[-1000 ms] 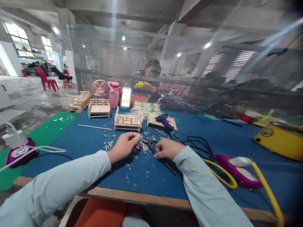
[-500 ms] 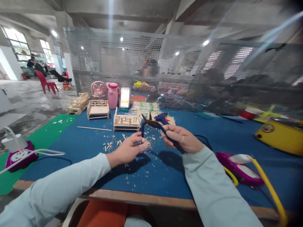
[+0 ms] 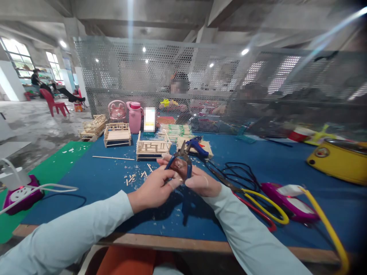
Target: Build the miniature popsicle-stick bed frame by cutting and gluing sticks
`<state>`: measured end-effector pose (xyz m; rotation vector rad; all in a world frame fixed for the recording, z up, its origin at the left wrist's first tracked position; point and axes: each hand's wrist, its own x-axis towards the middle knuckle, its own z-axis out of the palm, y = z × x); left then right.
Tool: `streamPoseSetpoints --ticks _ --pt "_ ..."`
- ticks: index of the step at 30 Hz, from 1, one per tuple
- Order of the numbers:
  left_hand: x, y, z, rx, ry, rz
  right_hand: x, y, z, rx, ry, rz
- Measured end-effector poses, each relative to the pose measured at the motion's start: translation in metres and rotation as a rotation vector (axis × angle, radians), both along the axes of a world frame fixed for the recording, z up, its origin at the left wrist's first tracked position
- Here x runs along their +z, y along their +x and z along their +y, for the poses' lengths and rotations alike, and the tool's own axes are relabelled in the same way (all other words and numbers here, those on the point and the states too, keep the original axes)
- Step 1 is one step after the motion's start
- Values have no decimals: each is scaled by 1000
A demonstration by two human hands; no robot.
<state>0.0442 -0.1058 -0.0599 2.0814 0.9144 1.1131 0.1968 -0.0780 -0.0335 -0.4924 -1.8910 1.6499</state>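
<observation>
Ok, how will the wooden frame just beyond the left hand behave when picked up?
The wooden frame is probably light, being thin-barred with open gaps. Such a slender build might crack if squeezed. Boxy, standing on the blue table, it seems unlikely to roll.

From my remote feed: both arms in, angled inward from the lower corners, hands nearly meeting mid-view. Left forearm (image 3: 86, 221), light-blue sleeve to the wrist, reaches up and right; left hand (image 3: 155, 188) back-up, fingers curled, thumb and fingertips drawn together. Right forearm (image 3: 249, 229), same sleeve, slants up and left; right hand (image 3: 202, 182) in a loose grip, thumb toward the left hand, fingers stretched past its fingertips.
</observation>
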Motion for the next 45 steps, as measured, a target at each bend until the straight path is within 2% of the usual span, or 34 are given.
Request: streamPoseSetpoints --ticks 4,9,12,14,18,20,23,26,30,35,45 --pt "1 -3 3 100 1 -33 2 -1 -2 -19 10 -49" --pt "2 -6 7 67 -2 1 -4 -9 1 46 -7 54" --pt "7 -7 4 24 22 -37 -2 -11 2 -34 -24 129" --pt "9 -7 2 50 41 -146 1 -7 4 -118 18 150" --pt "10 -9 4 169 -98 -379 3 10 13 -352 209 111" --pt "9 -10 8 199 -196 -440 0 17 18 -467 377 -29" --pt "9 -13 13 238 -242 -515 -5 18 21 -569 670 -296" --pt "8 -16 16 254 -224 -516 -4 14 19 -554 825 -454" --pt "6 -20 18 268 -146 -422 -1 12 15 -508 857 -554" --pt "5 -21 17 299 -94 -348 -1 12 14 -470 887 -571" --pt "2 -20 16 292 -70 -301 -1 13 14 -505 904 -539"
